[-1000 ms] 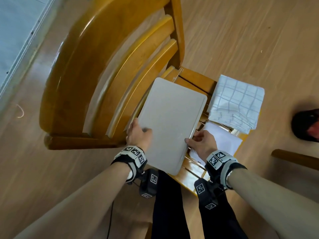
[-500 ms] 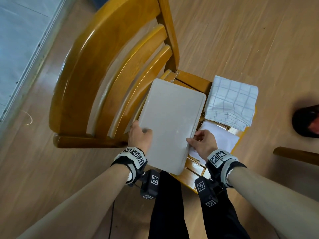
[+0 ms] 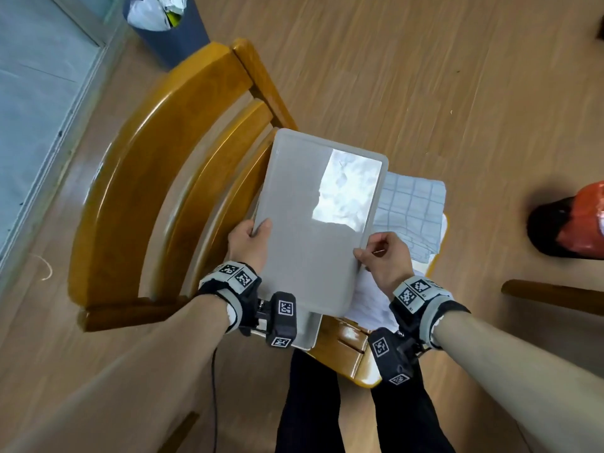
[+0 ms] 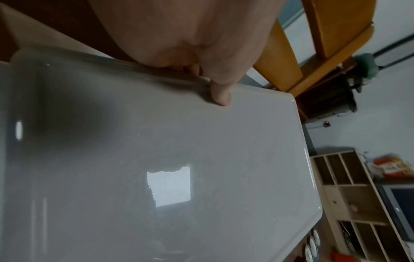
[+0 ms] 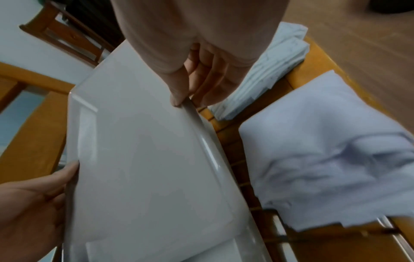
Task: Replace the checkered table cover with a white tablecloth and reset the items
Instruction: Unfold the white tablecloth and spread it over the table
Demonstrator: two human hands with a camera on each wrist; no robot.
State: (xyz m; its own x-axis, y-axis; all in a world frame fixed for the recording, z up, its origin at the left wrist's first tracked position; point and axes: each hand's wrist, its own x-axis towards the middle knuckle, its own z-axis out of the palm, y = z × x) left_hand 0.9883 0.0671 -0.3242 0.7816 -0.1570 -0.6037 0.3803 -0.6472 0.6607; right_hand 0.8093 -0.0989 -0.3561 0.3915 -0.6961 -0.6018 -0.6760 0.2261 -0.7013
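Checkered folded table cover (image 3: 412, 210) lies on the wooden chair seat (image 3: 340, 349) just beyond the right hand (image 3: 385, 259), half hidden behind the flat white rectangular plastic tray (image 3: 313, 223) that both hands hold. The folded plain white tablecloth (image 5: 325, 150) lies on the same seat under and beside the right hand; in the head view only a strip of it shows. The left hand (image 3: 250, 243) grips the tray's left long edge, thumb on top, its other fingers hidden beneath. The right hand pinches the right long edge, thumb on top and fingers curled under. A second white tray edge (image 3: 305, 331) peeks out below the held one, mostly covered by the left wrist camera. A dark bin (image 3: 166, 24) stands beyond the chair back (image 3: 157, 165), cut off by the frame's top. Compared with half a second ago, the tray is lifted higher and now covers more of the checkered cover, and a bright window reflection shows on its surface.
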